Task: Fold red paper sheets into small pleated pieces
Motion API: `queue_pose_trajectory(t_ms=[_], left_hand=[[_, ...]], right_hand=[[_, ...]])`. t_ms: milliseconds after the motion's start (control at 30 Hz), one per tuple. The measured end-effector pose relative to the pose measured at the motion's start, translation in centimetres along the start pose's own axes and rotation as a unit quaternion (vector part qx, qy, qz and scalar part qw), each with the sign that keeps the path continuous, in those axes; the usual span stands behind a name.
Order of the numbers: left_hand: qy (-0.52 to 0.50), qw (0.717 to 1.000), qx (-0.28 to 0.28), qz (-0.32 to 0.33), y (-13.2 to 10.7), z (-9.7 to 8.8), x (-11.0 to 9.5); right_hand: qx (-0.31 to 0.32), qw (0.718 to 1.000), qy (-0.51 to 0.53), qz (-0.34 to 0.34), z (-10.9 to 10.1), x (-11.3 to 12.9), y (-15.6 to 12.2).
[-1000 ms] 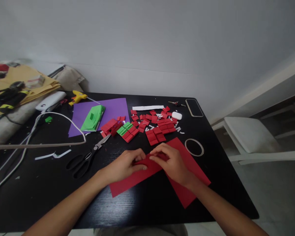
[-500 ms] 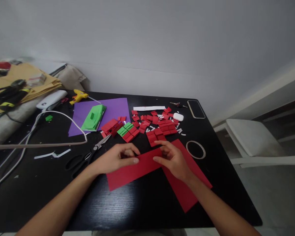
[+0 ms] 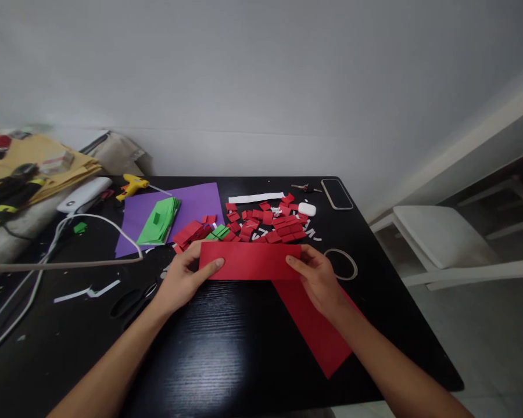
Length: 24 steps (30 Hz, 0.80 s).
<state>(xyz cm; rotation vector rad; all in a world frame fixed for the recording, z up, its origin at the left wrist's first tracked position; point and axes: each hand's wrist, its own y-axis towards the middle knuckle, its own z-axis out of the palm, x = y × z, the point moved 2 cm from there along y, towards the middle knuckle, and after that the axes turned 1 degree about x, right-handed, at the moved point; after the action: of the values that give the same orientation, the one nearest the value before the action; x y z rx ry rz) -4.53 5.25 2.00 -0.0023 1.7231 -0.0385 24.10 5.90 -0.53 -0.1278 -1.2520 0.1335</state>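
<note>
I hold a red paper strip [image 3: 250, 260] level above the black table [image 3: 226, 354], one end in each hand. My left hand [image 3: 181, 280] pinches its left end, thumb on top. My right hand [image 3: 320, 282] pinches its right end. A larger red sheet [image 3: 316, 325] lies flat on the table under my right hand. Just beyond the strip is a heap of small red paper squares [image 3: 270, 223], with a few green ones [image 3: 219, 231] among them.
A purple sheet [image 3: 200, 200] carries a green paper stack [image 3: 159, 213]. Black scissors [image 3: 133, 299] lie left of my hand. Also there: tape ring [image 3: 340, 264], phone [image 3: 336, 193], white earbud case [image 3: 307, 209], yellow glue gun [image 3: 131, 186], white cables [image 3: 47, 255]. A white chair [image 3: 444, 238] stands at the right.
The red strip lay slanted on the table under both hands; now it is lifted and held straight by its two ends, further from me. The camera view shifted slightly.
</note>
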Motion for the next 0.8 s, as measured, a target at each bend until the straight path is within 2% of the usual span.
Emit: queue_pose_trajectory(t_ms=[133, 333, 467, 600, 667, 800], left_hand=[[-0.073, 0.997, 0.003, -0.038, -0.1, -0.4, 0.0], [-0.182, 0.977, 0.005, -0.109, -0.4, -0.3, 0.1], [-0.203, 0.971, 0.026, -0.121, -0.3, 0.3, -0.1], [-0.167, 0.983, 0.025, -0.067, -0.2, 0.5, -0.2], [-0.128, 0.991, 0.027, -0.010, -0.3, 0.3, -0.3], [0.003, 0.993, 0.070, 0.094, -0.5, 0.0, -0.5]], right_hand=[[0.044, 0.997, -0.049, -0.049, 0.1, 0.8, -0.3], [0.132, 0.976, -0.112, -0.132, 0.2, 1.8, -1.1], [0.135, 0.952, -0.217, -0.168, 0.1, 2.0, -1.4], [0.073, 0.932, -0.297, -0.192, -0.2, 2.1, -1.2], [0.059, 0.937, -0.291, -0.182, -0.2, 2.1, -1.1], [0.056, 0.957, -0.243, -0.151, -0.1, 2.1, -0.8]])
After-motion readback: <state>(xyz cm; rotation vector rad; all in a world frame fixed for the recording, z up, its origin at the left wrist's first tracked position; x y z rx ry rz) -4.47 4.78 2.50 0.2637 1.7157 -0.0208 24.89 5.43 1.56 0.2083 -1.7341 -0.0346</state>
